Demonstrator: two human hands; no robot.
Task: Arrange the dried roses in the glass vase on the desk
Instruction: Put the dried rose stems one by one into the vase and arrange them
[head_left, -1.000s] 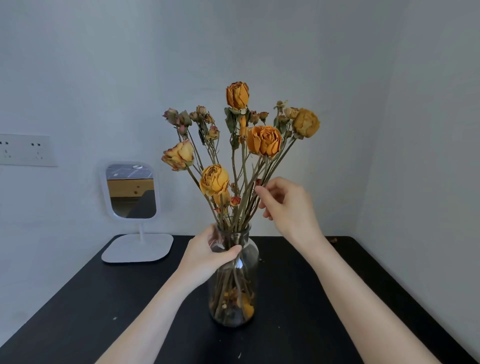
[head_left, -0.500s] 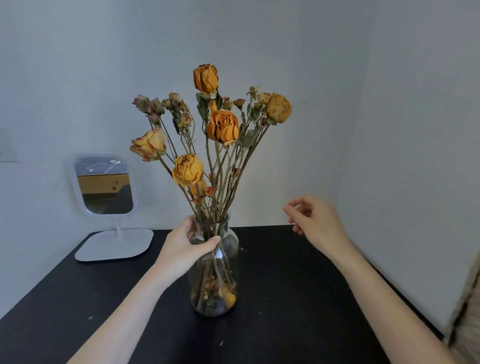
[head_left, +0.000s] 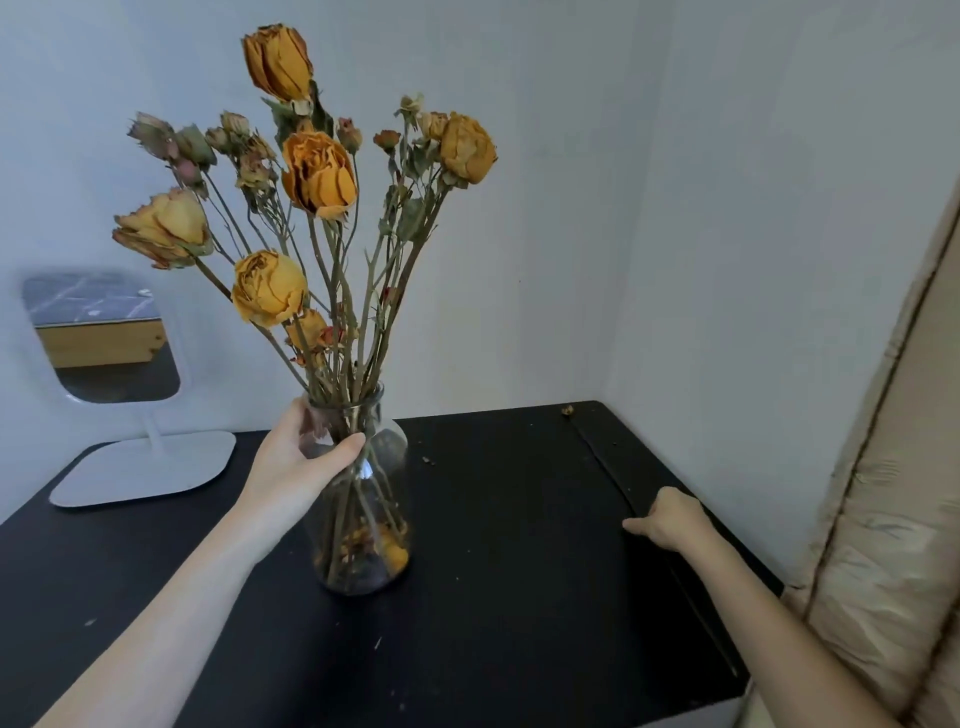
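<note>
Lower right, the right hand (head_left: 670, 522) rests on the black counter (head_left: 519, 561) (fingers hidden, grasp unclear). Centre-left, the left hand (head_left: 298, 462) grasps the glass vase (head_left: 366, 525) neck; dried roses (head_left: 318, 174) fan above. Best to steady it, nudging brittle stems gently.

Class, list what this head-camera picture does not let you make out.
Head view only:
right hand: fingers hidden under its own back; holding anything unclear.
glass vase: neck's left side covered by left hand.
specks on desk: too small to identify.
beige padding: cut off by right edge.
</note>
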